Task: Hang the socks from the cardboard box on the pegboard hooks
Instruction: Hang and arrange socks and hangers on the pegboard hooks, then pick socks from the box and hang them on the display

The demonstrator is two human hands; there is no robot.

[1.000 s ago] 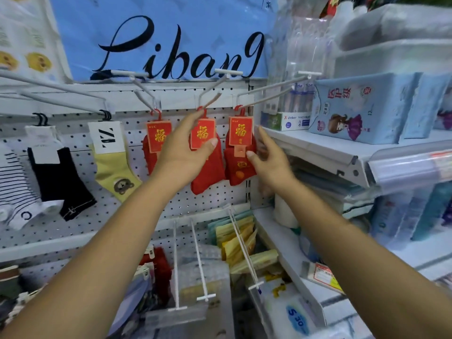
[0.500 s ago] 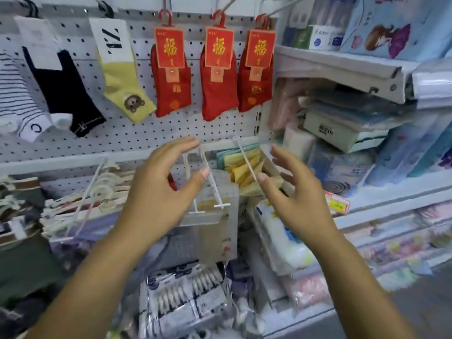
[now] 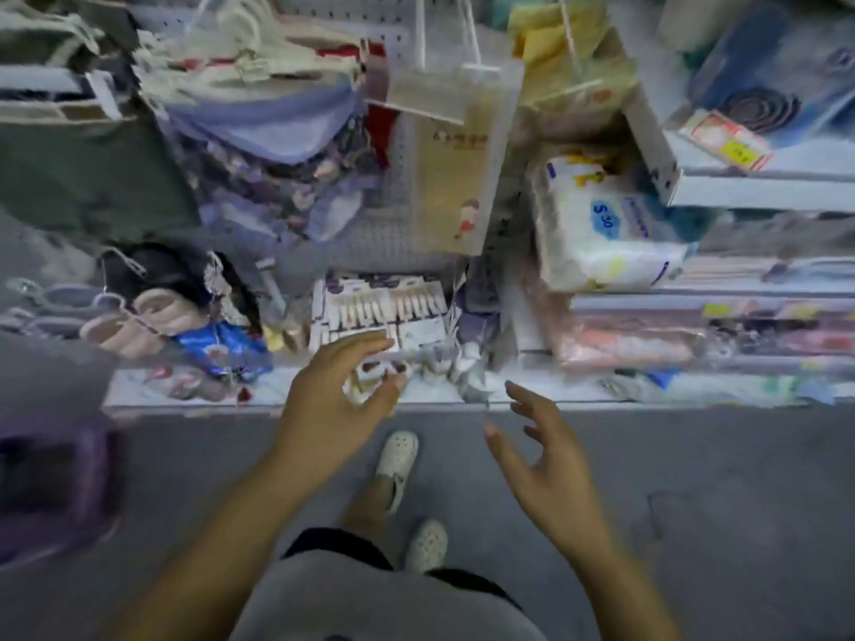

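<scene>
The pegboard point(image 3: 370, 233) fills the upper middle of my view, seen from above at a steep angle. Its white wire hooks point(image 3: 421, 34) stick out toward me near the top. A bit of red cloth point(image 3: 384, 124) hangs against the board, too blurred for me to call it socks. I cannot make out a box anywhere in this blur.

A beige bag point(image 3: 453, 178) with a small printed figure hangs from the hooks in front of the board. Lilac cloth point(image 3: 268, 118) is bunched to its left. Below them, carded packs point(image 3: 374, 312) stand on the bottom shelf point(image 3: 194, 395).

My left hand point(image 3: 333, 404) reaches out over the shelf edge, its fingertips in front of those packs. Its grip is spread, thumb and fingers loosely curved and apart, with nothing in it. My right hand point(image 3: 550, 460) hovers over the grey floor point(image 3: 694, 501), just short of the shelf edge. Its fingers are splayed too and it holds nothing. The hands are apart, with my white clogs point(image 3: 398, 455) on the floor between them.

To the right, a white pack point(image 3: 597, 224) marked "S 30" leans on a side shelf. A yellow and red price tag point(image 3: 726, 141) sits above it. A purple stool point(image 3: 51, 488) stands on the floor at far left.
</scene>
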